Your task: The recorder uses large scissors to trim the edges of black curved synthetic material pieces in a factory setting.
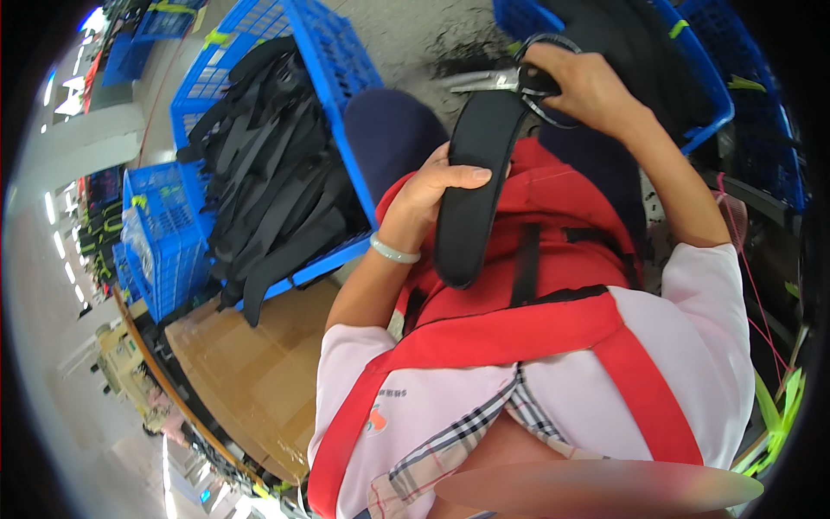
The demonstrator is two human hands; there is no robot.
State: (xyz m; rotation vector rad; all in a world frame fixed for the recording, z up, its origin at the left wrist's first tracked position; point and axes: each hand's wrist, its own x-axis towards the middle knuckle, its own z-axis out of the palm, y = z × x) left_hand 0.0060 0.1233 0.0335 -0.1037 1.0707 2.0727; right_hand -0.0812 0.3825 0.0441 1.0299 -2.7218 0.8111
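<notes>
My left hand [437, 185] grips a black padded strap [476, 195] with a rounded lower end, its thumb pressed on the upper face and the other fingers mostly hidden behind. The strap lies over my lap, above a red apron [527, 225]. In my right hand [577, 83] is a pair of scissors [486, 82], fingers wrapped around the dark handles. The silvery blades point left, just beyond the strap's far end. Whether the blades touch the strap I cannot tell.
On the left, a blue plastic crate [333, 65] holds many black straps [281, 164]. A cardboard box [255, 372] sits nearer me. A smaller blue crate [169, 229] stands further left. Another blue crate [711, 130] at the far right contains black material [635, 52].
</notes>
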